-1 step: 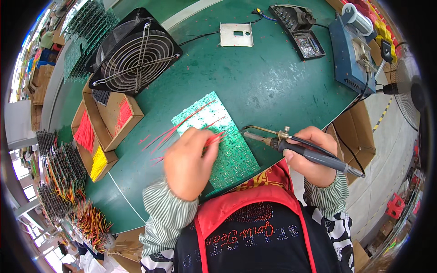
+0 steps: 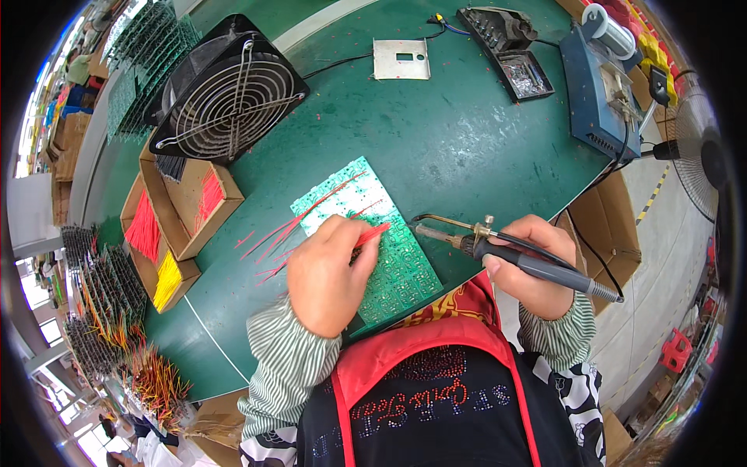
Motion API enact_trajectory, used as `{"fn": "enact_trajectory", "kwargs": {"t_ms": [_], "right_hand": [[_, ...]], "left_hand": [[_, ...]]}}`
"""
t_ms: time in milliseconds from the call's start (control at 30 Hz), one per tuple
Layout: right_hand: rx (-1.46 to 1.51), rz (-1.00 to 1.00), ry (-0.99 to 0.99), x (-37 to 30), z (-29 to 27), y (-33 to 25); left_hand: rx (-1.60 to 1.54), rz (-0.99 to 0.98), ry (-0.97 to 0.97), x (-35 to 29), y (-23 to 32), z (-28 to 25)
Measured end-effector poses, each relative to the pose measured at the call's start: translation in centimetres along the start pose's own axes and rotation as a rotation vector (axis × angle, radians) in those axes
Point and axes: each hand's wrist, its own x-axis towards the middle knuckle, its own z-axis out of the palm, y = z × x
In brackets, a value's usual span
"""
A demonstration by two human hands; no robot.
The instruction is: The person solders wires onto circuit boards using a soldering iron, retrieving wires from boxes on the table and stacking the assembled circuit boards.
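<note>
Pinching some red wires (image 2: 374, 233), the left hand (image 2: 327, 268) is over the left part of a green circuit board (image 2: 408, 272). Its thumb and fingers are squeezed around the wires, and the wire ends poke out past them. The right hand (image 2: 537, 297) is curled around the dark handle of a soldering iron (image 2: 556, 275), whose tip points at the board's right edge. The board lies near the front edge of the green tabletop (image 2: 475, 148).

The wires should be very light and bendy, so a pinch close to their ends seems best. The board looks thin and stiff, and it might crack if bent, so hold it by its sides. The iron looks easy to lift, but only the handle is good to hold (the tip may be very hot).

Now the counting: one board, one iron, one big black fan (image 2: 233, 109) toward the left edge, one blue machine (image 2: 587, 93) by the right edge, one reel (image 2: 611, 35) on top of it, and one pale plate (image 2: 387, 68) toward the far edge. By the left edge, cardboard boxes (image 2: 177, 240) hold two red bunches, one yellow and one dark. Loose red wires cross the board, too tangled to count, and the ones in the hand are partly hidden.
</note>
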Motion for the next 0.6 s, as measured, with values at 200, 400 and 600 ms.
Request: {"fn": "enact_trajectory", "kwargs": {"t_ms": [200, 400, 600], "right_hand": [[0.013, 0.015, -0.004, 0.0, 0.0, 0.1], [0.012, 0.013, -0.016, 0.3, 0.2, 0.3], [-0.007, 0.007, -0.026, 0.3, 0.0, 0.2]], "left_hand": [[-0.116, -0.068, -0.075, 0.4, -0.2, 1.5], [-0.11, -0.08, -0.089, 0.5, -0.3, 1.6], [-0.091, -0.088, -0.096, 0.5, -0.2, 1.6]]}}
